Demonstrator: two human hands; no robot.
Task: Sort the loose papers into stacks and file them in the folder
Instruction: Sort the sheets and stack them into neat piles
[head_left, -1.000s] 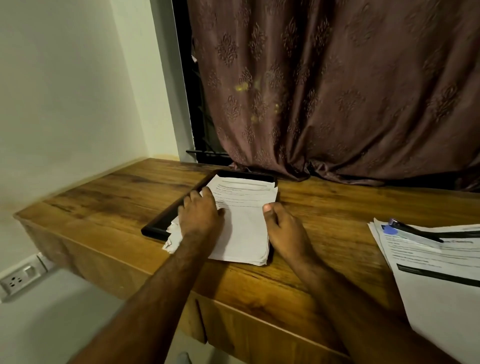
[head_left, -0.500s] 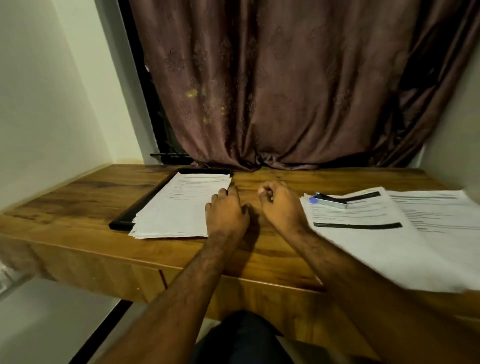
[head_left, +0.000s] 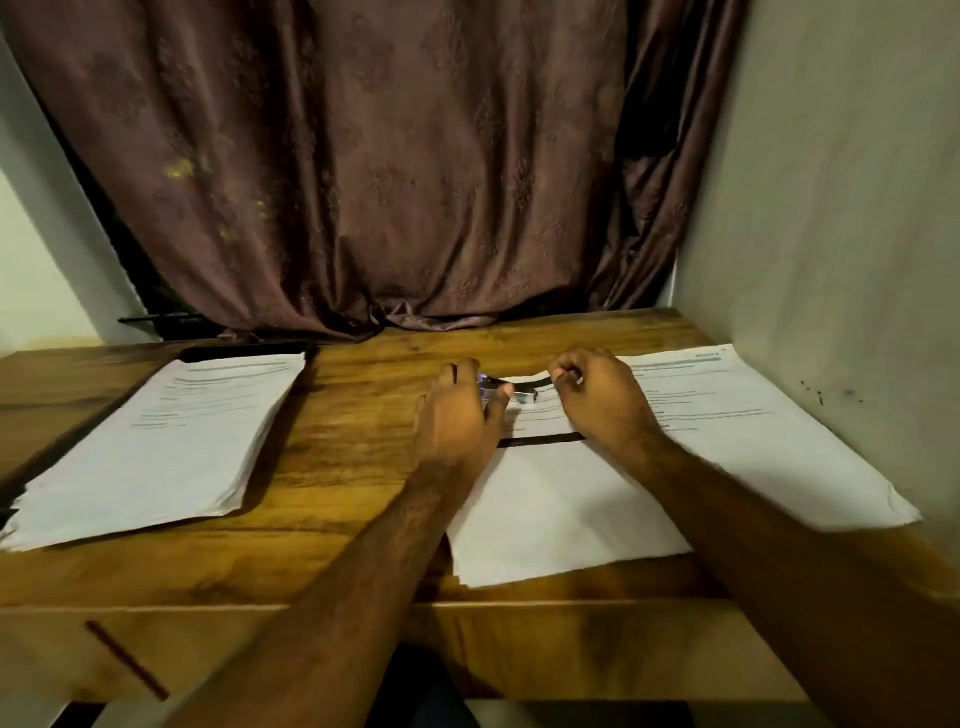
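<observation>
Meanwhile, left hand (head_left: 457, 415) grips the stapler (head_left: 506, 391) (purple-tipped) on the middle paper stack (head_left: 561, 509); right hand (head_left: 602, 400) pinches its far edge.

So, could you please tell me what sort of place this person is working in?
Probably a home study corner or a small office. A wooden desk is set between plain walls, a brown patterned curtain hangs behind it, and stacks of printed papers lie on top.

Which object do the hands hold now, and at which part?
The left hand grips the small purple-and-silver stapler at its left end. The right hand pinches the middle white paper stack's top edge.
</observation>
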